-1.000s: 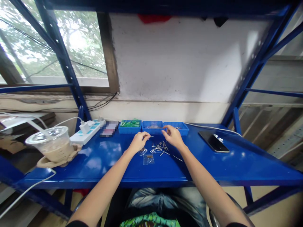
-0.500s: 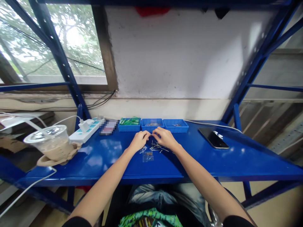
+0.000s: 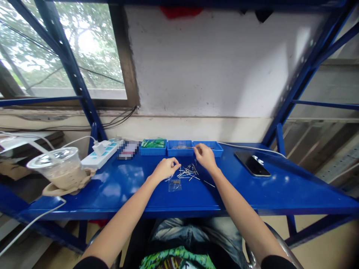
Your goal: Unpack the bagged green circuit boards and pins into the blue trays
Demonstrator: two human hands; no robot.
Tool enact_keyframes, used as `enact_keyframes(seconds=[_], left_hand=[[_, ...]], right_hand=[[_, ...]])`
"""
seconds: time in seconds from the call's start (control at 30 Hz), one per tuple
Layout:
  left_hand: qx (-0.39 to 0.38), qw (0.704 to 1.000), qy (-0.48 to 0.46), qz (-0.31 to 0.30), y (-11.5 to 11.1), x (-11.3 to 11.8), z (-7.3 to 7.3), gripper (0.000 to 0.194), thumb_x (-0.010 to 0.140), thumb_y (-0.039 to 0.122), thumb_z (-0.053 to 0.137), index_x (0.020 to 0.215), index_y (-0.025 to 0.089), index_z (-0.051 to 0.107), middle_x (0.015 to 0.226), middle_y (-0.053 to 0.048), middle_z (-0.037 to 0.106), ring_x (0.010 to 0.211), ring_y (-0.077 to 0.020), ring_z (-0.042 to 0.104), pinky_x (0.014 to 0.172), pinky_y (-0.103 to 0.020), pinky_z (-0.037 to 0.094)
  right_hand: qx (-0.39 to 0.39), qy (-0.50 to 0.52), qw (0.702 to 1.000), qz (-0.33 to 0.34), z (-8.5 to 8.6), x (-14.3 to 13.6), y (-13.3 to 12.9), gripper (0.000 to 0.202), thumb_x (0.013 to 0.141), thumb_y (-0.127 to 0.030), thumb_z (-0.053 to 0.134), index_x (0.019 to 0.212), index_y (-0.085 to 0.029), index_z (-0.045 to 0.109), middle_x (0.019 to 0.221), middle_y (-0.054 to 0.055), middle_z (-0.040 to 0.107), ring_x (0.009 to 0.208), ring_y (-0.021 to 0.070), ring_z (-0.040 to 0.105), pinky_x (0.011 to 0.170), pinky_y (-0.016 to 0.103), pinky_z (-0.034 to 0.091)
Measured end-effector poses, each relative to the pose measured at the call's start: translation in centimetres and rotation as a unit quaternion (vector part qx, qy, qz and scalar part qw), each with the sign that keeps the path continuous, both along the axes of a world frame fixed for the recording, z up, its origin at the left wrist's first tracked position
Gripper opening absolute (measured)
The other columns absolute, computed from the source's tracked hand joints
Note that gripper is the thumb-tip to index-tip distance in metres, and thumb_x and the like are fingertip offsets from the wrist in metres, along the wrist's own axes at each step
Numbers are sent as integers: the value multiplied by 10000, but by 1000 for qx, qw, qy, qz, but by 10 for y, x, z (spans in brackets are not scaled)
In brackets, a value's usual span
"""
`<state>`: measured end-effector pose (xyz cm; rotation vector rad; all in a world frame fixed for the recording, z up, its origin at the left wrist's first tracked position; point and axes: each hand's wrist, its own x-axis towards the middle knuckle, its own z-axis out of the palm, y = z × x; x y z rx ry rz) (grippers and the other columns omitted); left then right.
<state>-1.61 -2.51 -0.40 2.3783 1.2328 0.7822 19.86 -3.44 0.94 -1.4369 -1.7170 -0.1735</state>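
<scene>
1. In the centre of the head view, the left hand [image 3: 165, 169] and right hand [image 3: 206, 157] are apart above the blue worktop [image 3: 117, 203]. Both have thumb and fingers drawn close; I cannot tell whether either holds anything.
2. Between them, slightly lower, lies a loose pile of thin metal pins [image 3: 188, 172]. The left fingertips are just beside it; one single pin [image 3: 209, 184] lies to its lower right.
3. Below the left hand is a small clear bag [image 3: 175, 186] with brass-coloured pieces inside.
4. Behind the hands, three blue trays stand in a row: the left tray [image 3: 153, 152] holds green packets [image 3: 153, 143]; the right hand partly covers the right tray [image 3: 218, 153], beside the middle tray [image 3: 180, 153].
5. At right lies a dark phone [image 3: 251, 166] with white earbuds [image 3: 258, 160] on it.
</scene>
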Motion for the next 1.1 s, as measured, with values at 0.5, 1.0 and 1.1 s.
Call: enact_keyframes(seconds=[0.5, 1.0, 1.1], left_hand=[[-49, 997, 52, -27, -1, -2, -2, 142, 741, 306, 547, 776, 210, 646, 638, 18, 651, 551, -123, 564, 504, -210, 323], [-23, 999, -31, -14, 4, -4, -1, 178, 778, 294, 490, 774, 181, 627, 573, 21, 597, 521, -120, 533, 516, -218, 343], [-16, 995, -93, 25, 6, -4, 2, 219, 794, 329, 481, 792, 166, 627, 589, 14, 594, 515, -120, 516, 515, -225, 348]], right_hand=[[-104, 54, 976, -185, -16, 37, 14, 236, 838, -341, 479, 930, -227, 664, 807, 54, 644, 700, 173, 571, 565, 250, 340], [-82, 17, 996, -9, -9, 11, 7, 283, 849, -403, 475, 970, -210, 642, 594, -15, 558, 581, 139, 523, 577, 238, 358], [-64, -36, 990, 116, -6, -11, -1, 246, 811, -388, 548, 960, -210, 630, 693, -12, 557, 629, 121, 515, 615, 226, 377]])
